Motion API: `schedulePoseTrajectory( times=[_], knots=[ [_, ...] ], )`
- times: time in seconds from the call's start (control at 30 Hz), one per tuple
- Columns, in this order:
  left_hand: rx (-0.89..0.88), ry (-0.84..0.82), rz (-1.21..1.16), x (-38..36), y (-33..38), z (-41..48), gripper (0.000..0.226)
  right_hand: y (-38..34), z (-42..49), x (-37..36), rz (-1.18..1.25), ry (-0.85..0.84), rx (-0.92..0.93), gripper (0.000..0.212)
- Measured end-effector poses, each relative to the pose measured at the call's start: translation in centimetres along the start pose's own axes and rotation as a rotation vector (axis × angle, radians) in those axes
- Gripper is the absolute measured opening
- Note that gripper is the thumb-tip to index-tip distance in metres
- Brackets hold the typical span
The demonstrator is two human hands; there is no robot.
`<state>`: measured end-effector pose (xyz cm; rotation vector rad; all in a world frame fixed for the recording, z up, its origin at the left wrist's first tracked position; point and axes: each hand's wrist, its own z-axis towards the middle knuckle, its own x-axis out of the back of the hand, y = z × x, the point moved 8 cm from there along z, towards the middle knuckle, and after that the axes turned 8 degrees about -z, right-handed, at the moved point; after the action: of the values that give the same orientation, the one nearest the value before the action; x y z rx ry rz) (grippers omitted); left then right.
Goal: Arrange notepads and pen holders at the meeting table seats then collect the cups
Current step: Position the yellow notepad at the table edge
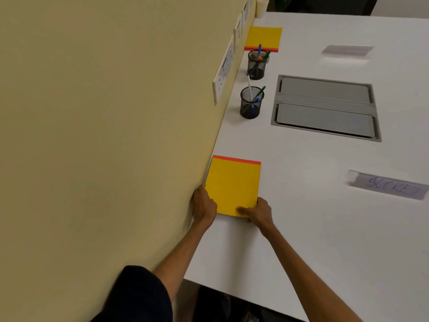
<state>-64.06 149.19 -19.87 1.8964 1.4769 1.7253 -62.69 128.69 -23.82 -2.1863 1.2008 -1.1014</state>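
A beige wall (104, 135) fills the left side, with a white socket strip (224, 68) fixed to it just above the table (325, 228) edge. The left hand (204, 206) lies against the wall at the near left corner of a yellow notepad (233, 187), its fingers (210, 202) curled onto the pad's left edge and pressed together with the thumb side hidden. The notepad lies flat on the white table, its left edge just beside the wall, an orange strip along its far edge. The right hand (258, 212) holds the near right corner, thumb on top of the cover and the other fingers tucked below, pinching the pad. Farther along the wall stand two black mesh pen holders: the near pen holder (251, 103) carries a white pen, a green one and a blue one, and the far pen holder (256, 65) carries blue, green and orange-tipped pens. Beyond them a second yellow notepad (264, 38) lies flat by the wall, orange strip toward the camera, and a pale cup (261, 6) stands at the far end of the table. To the right, a grey recessed panel (325, 108) with two flaps sits set into the table. Farther right, a clear name stand (387, 184) bears handwriting that seems to read "SOCKET", though it is blurred; another clear stand (347, 51) lies farther back, its writing unreadable.
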Motion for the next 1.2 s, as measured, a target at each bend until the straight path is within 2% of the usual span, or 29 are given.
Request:
schedulePoseTrajectory(
  times=[0.1,0.17,0.23,0.3,0.4,0.53,0.67,0.8,0.87,1.03,1.2],
  knots=[
    [-0.051,0.018,0.098,-0.4,0.3,-0.6,0.058,-0.7,0.0,0.0,-0.133,0.063,0.064,0.080],
    [-0.095,-0.035,0.161,-1.4,0.1,-1.1,0.061,-1.1,-0.2,-0.2,-0.236,0.093,0.117,0.096],
    [-0.160,-0.094,0.261,-2.3,-0.1,-1.3,0.064,-1.4,-0.5,-0.4,-0.309,0.112,0.160,0.101],
    [-0.239,-0.165,0.315,-3.1,-0.2,-1.1,0.066,-1.5,-0.7,-0.4,-0.378,0.126,0.180,0.100],
    [-0.312,-0.261,0.247,-3.9,-0.1,-1.0,0.065,-1.2,-0.6,-0.1,-0.470,0.143,0.182,0.096],
    [-0.328,-0.363,0.199,-4.8,-0.6,-0.8,0.070,-0.9,-0.7,-0.4,-0.454,0.146,0.192,0.098],
    [-0.383,-0.357,0.308,-4.9,-1.6,-0.2,0.070,-1.7,-0.8,-0.7,-0.634,0.188,0.306,0.111],
    [-0.421,-0.369,0.391,-5.4,-2.2,-0.1,0.070,-2.1,0.5,-1.9,-0.808,0.039,0.401,0.100],
    [-0.407,-0.374,0.410,-5.7,-2.4,0.0,0.070,-2.0,1.0,-2.0,-0.832,-0.011,0.401,0.100],
    [-0.393,-0.380,0.422,-5.6,-2.2,-0.1,0.069,-2.2,1.0,-1.8,-0.816,0.001,0.416,0.100],
    [-0.345,-0.320,0.255,-4.7,-1.4,-1.6,0.078,-2.6,0.4,-0.7,-0.799,0.039,0.431,0.092]
  ],
)
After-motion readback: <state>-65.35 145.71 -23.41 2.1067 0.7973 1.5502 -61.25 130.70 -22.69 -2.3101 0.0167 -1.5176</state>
